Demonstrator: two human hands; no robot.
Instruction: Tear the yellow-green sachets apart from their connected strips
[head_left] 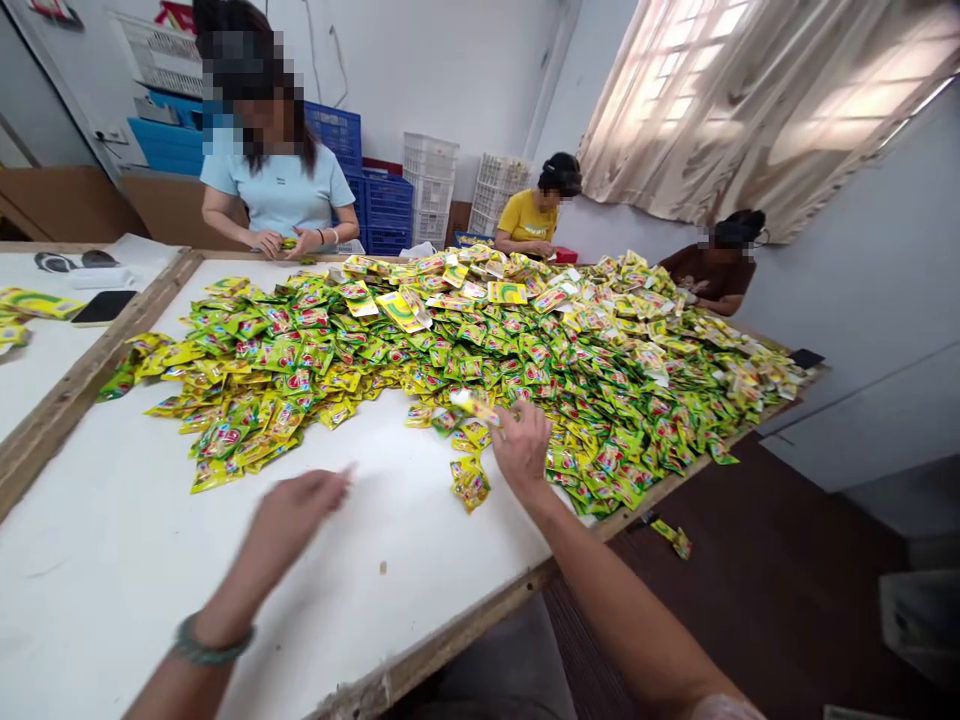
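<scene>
My right hand [523, 440] is closed on a small yellow box [474, 405] with a white end, held above the front edge of the heap and blurred by motion. Just below it, several small yellow-and-green packets [469, 484] lie apart from the others. To the left, my left hand [300, 510] hovers over the white tabletop [360, 600], its fingers stretched out and blurred; nothing shows in it. A big heap of shiny green and yellow packets [525, 350] spreads in front of both hands, with flat yellow boxes [405, 310] lying on its far side.
A wooden rail [90, 370] divides the table at left, where a phone [103, 308] lies. Co-workers sit or stand beyond the heap: one in light blue [277, 190], one in yellow [532, 215], one in brown [712, 270]. Blue crates [386, 205] are stacked behind.
</scene>
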